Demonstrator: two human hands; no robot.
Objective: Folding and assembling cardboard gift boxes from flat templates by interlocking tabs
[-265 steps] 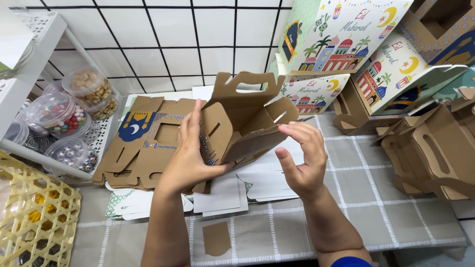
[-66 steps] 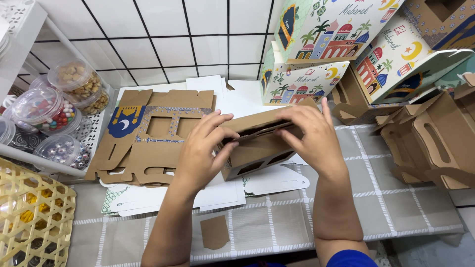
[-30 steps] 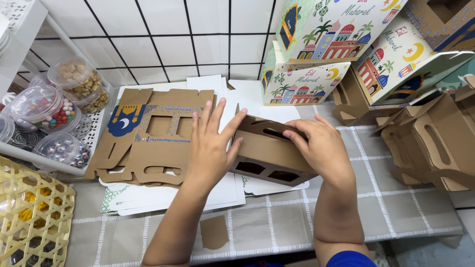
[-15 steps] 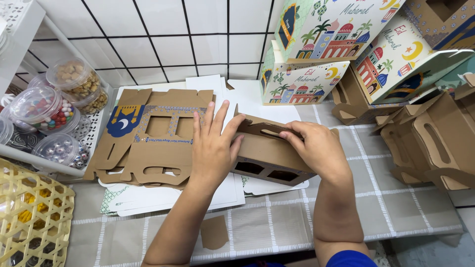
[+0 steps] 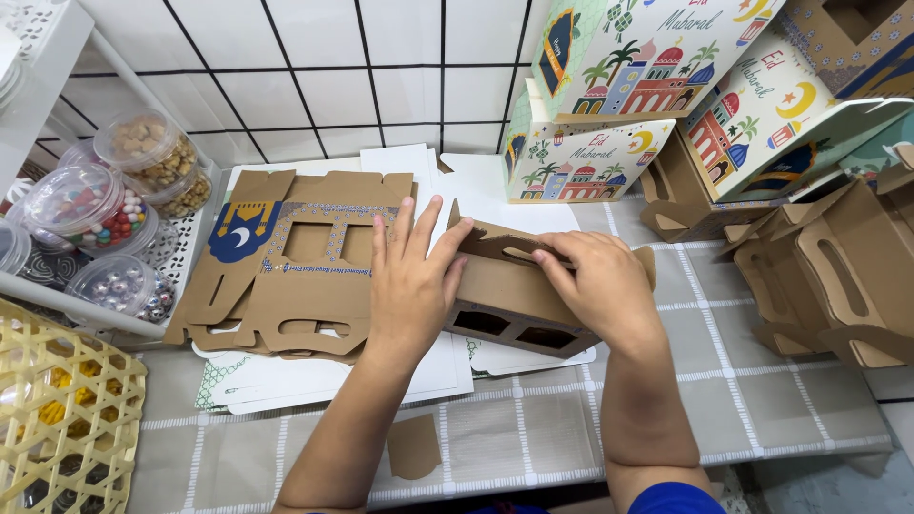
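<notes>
Left hand [image 5: 411,286], fingers spread, and right hand [image 5: 592,286], fingers curled, both pressed 1 brown cardboard box [image 5: 514,300]; 1 flat die-cut blank [image 5: 286,266] lay beside on checked cloth [image 5: 533,438].

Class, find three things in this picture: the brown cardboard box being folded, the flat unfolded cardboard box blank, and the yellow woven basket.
brown cardboard box [image 5: 509,295], head view, on its bare side panel.
flat unfolded cardboard box blank [image 5: 295,286], head view, on its middle panel.
yellow woven basket [image 5: 57,419], head view, on its woven rim.
</notes>
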